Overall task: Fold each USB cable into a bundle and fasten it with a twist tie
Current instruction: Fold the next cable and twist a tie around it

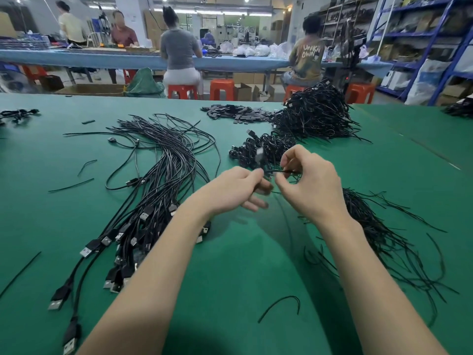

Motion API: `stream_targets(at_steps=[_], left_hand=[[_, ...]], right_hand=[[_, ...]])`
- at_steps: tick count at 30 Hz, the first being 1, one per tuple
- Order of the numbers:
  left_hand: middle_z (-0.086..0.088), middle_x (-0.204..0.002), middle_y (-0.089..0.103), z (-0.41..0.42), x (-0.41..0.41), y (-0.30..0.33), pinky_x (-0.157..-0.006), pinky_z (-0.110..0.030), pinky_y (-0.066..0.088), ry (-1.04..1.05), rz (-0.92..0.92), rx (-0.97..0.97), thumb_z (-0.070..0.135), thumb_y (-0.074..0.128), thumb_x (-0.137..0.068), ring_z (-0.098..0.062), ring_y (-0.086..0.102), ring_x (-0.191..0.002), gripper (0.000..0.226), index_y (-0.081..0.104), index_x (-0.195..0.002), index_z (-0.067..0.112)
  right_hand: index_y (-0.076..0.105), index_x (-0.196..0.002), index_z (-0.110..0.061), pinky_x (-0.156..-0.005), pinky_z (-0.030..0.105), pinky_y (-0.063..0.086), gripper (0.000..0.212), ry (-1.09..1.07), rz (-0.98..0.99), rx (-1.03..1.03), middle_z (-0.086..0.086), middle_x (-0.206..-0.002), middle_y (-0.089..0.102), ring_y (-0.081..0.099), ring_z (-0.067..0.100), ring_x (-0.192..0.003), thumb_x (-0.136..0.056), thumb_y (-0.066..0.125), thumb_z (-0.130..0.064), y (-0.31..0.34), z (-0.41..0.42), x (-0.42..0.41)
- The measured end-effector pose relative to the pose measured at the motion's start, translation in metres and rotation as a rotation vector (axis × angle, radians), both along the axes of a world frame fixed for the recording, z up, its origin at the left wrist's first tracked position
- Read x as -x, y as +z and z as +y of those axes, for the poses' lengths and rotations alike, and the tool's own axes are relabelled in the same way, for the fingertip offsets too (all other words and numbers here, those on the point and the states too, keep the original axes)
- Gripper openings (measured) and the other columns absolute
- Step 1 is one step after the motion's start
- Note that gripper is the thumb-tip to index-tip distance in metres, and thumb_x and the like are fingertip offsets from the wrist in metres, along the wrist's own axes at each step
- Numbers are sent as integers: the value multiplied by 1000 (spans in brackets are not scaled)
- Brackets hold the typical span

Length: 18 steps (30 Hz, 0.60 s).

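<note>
On the green felt-covered worktable (230, 265) nothing sits in a bin or tray; the stock lies in loose heaps on the cloth. To the left, a long sheaf of unfolded black USB cables (158, 180) fans out, its silver-tipped plugs bunched toward the near edge. To the right lies a spread of thin black twist ties (384, 237), and one curved stray tie (281, 306) rests alone near the front edge. Beyond the hands a small pile of tied black cable bundles (258, 149) sits just beside a much larger mound of the same (317, 116), with a scatter of flat dark grey strips (238, 114) behind. The left hand (238, 188) is raised above the table with thumb and forefinger curled together, pinching the folded black cable bundle (263, 167) whose plug stands up between the two hands; its lower fingers hang loosely spread. The right hand (309, 180) faces it closely, thumb and forefinger narrowed to a pinch on a short black strand that runs across to the bundle, probably a twist tie, though motion blur keeps that from being certain. The other right fingers arch above, curled. Cardboard boxes (243, 92) stand open on the floor past the table.
</note>
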State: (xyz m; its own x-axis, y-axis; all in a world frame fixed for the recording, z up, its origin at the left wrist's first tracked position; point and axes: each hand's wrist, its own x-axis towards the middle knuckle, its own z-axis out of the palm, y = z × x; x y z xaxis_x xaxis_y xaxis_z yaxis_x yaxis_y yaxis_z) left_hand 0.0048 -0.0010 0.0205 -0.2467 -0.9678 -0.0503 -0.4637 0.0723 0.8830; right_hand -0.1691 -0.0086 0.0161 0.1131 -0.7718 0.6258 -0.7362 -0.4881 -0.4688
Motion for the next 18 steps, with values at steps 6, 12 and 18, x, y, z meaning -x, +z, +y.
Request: stream_targets(at_steps=[6,12,18], left_hand=[[-17,-124,67,-9,4,-6,-87,-29,59,260,667,74,31,28,-110,-19,72,-97,47,62,-122,1],[-20,-122,69,-2,-21,6,-68,-20,58,-87,1212,-102,33,24,-109,-23,73,-97,59,70,-116,-2],[-15,-111,74,7,-33,7,-40,-11,42,-328,699,-243,39,36,-101,-8,69,-58,53,78,-103,8]], right_hand=[[53,-92,-12,-59,23,49,12,538,-454,-714,4,-72,71,59,19,-60,-97,62,-5,9,8,-20],[56,-91,-13,-73,27,45,17,587,-140,-911,7,-80,75,61,16,-70,-101,62,-26,-13,9,-15],[67,-74,-27,-55,24,39,50,116,53,-647,-13,-55,61,52,2,-51,-60,77,-74,-13,0,-2]])
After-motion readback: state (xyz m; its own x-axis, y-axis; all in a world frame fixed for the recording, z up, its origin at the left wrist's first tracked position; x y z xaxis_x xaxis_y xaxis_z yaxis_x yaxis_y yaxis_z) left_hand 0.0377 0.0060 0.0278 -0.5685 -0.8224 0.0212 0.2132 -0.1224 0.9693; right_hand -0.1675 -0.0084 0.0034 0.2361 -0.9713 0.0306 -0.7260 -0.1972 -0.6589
